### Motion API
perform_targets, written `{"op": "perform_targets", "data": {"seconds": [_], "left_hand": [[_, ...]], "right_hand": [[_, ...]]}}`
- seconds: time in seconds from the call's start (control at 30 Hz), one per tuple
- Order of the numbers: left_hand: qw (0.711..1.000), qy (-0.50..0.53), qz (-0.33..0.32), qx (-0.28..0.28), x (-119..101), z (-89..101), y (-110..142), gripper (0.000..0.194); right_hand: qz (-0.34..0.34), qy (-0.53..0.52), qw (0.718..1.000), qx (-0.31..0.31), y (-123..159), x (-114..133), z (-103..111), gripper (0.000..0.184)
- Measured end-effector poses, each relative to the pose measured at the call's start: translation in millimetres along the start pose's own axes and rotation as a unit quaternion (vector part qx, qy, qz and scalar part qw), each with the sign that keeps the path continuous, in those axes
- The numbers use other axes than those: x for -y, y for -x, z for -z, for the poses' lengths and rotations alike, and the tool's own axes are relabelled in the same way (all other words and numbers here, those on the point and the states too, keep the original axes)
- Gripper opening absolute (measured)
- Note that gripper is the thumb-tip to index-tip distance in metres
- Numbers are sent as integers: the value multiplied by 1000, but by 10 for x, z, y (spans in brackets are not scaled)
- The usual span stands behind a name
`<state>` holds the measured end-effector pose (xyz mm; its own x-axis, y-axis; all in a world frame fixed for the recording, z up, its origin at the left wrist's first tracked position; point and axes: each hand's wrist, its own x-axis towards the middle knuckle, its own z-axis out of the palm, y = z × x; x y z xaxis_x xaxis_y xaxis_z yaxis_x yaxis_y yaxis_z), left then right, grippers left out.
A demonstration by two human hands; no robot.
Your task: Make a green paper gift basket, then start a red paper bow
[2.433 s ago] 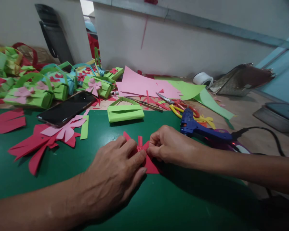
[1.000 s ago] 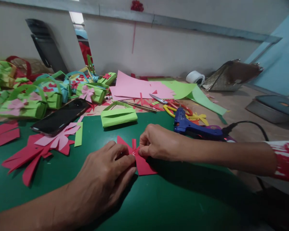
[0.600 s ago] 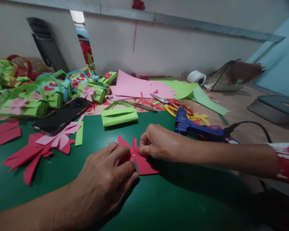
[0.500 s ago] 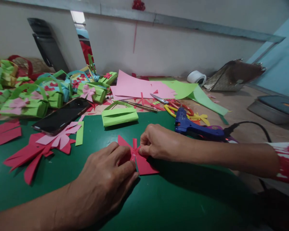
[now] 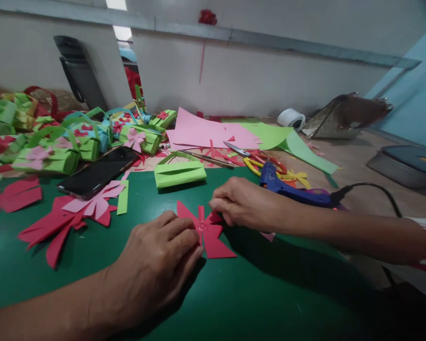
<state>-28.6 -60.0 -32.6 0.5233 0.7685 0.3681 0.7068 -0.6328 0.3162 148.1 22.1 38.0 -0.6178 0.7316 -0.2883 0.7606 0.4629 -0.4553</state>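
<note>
A red paper flower (image 5: 213,242) lies on the green tabletop, with shiny clear glue at its centre. My left hand (image 5: 159,258) is closed over its left petals, fingertips pressing them against the table. At the upper right petal, my right hand (image 5: 230,203) is closed in a pinch, with that petal bent up between thumb and fingers. Just behind the flower stands a small light green paper handbag (image 5: 180,174). Beyond my right wrist lies a blue glue gun (image 5: 287,189) with a black cord.
More cut red flowers (image 5: 62,225) lie at the left by a black phone (image 5: 99,173). Finished paper bags (image 5: 46,161) crowd the back left. Scissors (image 5: 250,161), a pen (image 5: 209,158) and pink paper sheets (image 5: 213,130) lie behind. A brown purse (image 5: 344,116) sits back right.
My right hand has moved slightly right, away from the glued centre, and the petal it pinches is now bent up. My left hand stays on the flower. The view has shifted a little.
</note>
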Motion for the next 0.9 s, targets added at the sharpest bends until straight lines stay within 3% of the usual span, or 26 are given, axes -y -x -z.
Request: {"op": "perform_targets", "data": {"seconds": [0.1,0.2,0.3,0.37,0.47,0.67,0.8,0.9], "left_hand": [[1000,3,26,16,-9,18,5,16],[998,-7,53,20,-4,6,19,16],[998,-21,67,3,15,-29,19,14],[996,-32,77,-17,25,-46,6,12],[994,-38,96,-34,26,-41,-18,14],[994,-28,100,-24,26,5,-29,18],[995,4,95,-39,63,0,-21,23],[994,24,98,-41,83,12,-28,25]], "right_hand": [[58,37,992,-110,119,-138,-71,31],[169,123,964,-166,314,-233,-259,25],[311,271,888,-203,516,-225,-467,26],[359,352,837,-214,607,-177,-562,21],[367,408,803,-232,642,-111,-634,24],[342,453,780,-265,507,-197,-634,16],[310,440,805,-248,500,-244,-555,15],[332,428,812,-219,569,-199,-538,12]]}}
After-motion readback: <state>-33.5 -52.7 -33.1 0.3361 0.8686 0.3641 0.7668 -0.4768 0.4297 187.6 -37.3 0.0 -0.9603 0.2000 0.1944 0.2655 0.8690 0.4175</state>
